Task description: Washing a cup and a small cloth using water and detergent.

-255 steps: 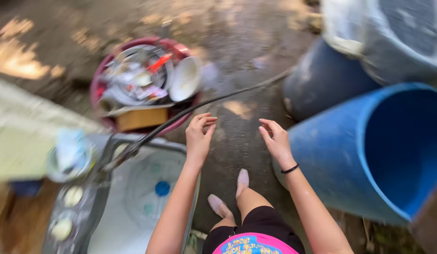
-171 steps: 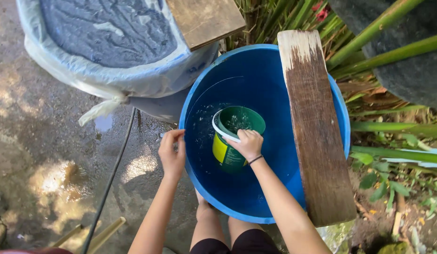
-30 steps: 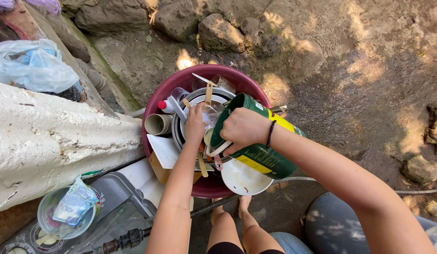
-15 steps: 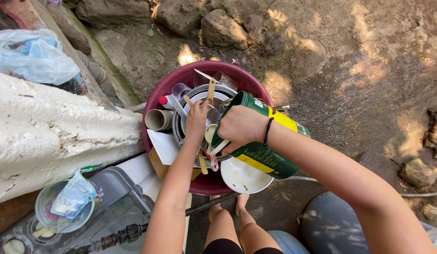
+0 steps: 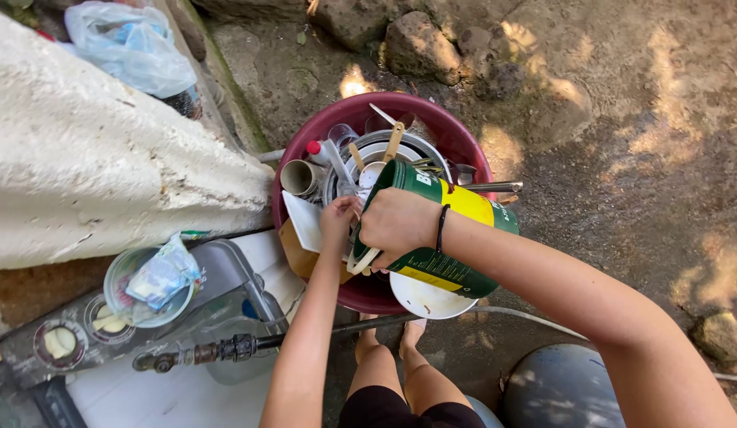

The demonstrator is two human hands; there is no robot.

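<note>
Gripping a tilted green bucket (image 5: 444,238) by its rim, the right hand (image 5: 396,226) holds it over a maroon basin (image 5: 463,143) of dishes. Fingers of the left hand (image 5: 338,220) curl among the dishes; what they hold cannot be told.

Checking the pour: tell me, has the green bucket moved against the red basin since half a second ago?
No. The green bucket stays tipped over the red basin near rim; only the camera shifted.
</note>
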